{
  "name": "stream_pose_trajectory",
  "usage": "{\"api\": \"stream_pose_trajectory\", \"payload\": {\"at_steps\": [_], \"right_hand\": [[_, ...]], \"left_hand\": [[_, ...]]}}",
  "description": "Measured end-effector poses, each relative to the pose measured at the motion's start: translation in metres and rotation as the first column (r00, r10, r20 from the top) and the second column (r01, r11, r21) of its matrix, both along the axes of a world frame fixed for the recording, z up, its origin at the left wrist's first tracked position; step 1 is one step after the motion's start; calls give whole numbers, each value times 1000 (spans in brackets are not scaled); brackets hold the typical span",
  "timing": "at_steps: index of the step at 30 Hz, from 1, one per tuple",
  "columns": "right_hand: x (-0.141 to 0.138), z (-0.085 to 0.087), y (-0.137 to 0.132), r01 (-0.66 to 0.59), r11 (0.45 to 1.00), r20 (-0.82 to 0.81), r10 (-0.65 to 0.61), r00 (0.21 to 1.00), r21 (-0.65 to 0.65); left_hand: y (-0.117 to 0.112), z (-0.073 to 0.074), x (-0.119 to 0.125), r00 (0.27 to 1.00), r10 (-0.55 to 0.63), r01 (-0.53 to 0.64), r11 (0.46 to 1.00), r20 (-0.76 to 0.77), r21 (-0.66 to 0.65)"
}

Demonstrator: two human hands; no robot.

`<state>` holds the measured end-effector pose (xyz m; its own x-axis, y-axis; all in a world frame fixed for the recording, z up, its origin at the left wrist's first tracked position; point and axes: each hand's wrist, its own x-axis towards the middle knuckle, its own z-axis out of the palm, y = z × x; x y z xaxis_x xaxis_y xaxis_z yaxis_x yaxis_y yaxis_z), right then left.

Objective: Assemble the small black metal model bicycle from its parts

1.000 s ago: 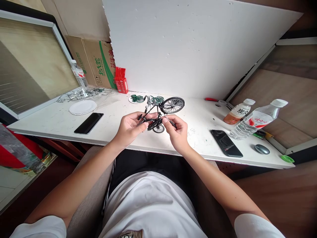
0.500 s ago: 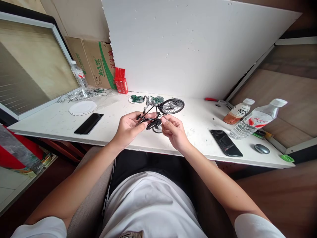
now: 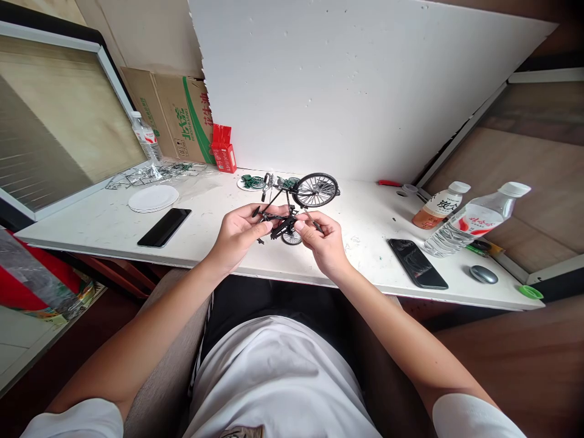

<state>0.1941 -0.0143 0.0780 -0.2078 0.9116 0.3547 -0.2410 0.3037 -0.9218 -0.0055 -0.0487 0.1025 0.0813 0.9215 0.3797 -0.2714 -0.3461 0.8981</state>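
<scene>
A black model bicycle (image 3: 314, 190) is held above the table, tilted, with one spoked wheel toward the back and the other nearer me. My left hand (image 3: 244, 237) pinches its frame near the saddle, thumb in front and fingers behind. Close to the pedals and chain area is my right hand (image 3: 323, 240), its fingers closed on a thin dark rod (image 3: 314, 221). Whether the rod is a tool or a part I cannot tell. Fingers hide part of the bicycle's middle.
Behind the bicycle, green model parts (image 3: 252, 182) lie on a white plate. Left are white discs (image 3: 153, 198), a phone (image 3: 164, 227), a red box (image 3: 223, 149) and a water bottle (image 3: 146, 137). Right are another phone (image 3: 417, 263), two bottles (image 3: 474, 219) and a mouse (image 3: 483, 274).
The bicycle has turned slightly in my hands, its back wheel shifting a little left and up. My right hand's fingers have shifted, and the thin rod now shows between them.
</scene>
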Motion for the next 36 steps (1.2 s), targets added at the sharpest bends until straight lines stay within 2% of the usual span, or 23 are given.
{"api": "stream_pose_trajectory", "payload": {"at_steps": [4, 8, 12, 25, 36], "right_hand": [[-2, 5, -5, 62, 996, 37, -64, 997, 58], [-2, 9, -11, 132, 984, 105, -145, 984, 123], [-2, 8, -13, 136, 973, 130, -162, 978, 185], [-2, 9, -14, 136, 977, 55, -146, 988, 163], [-4, 11, -26, 184, 954, 36, -198, 980, 237]], "left_hand": [[2, -4, -1, 1000, -13, 13, 1000, 0, -13], [4, -11, -2, 997, 12, -15, 999, -73, -34], [3, -14, -3, 990, 73, -71, 997, -121, 21], [-7, -2, 6, 971, 167, -158, 985, -173, 65], [-18, 5, 9, 963, 204, -176, 970, -174, 167]]}}
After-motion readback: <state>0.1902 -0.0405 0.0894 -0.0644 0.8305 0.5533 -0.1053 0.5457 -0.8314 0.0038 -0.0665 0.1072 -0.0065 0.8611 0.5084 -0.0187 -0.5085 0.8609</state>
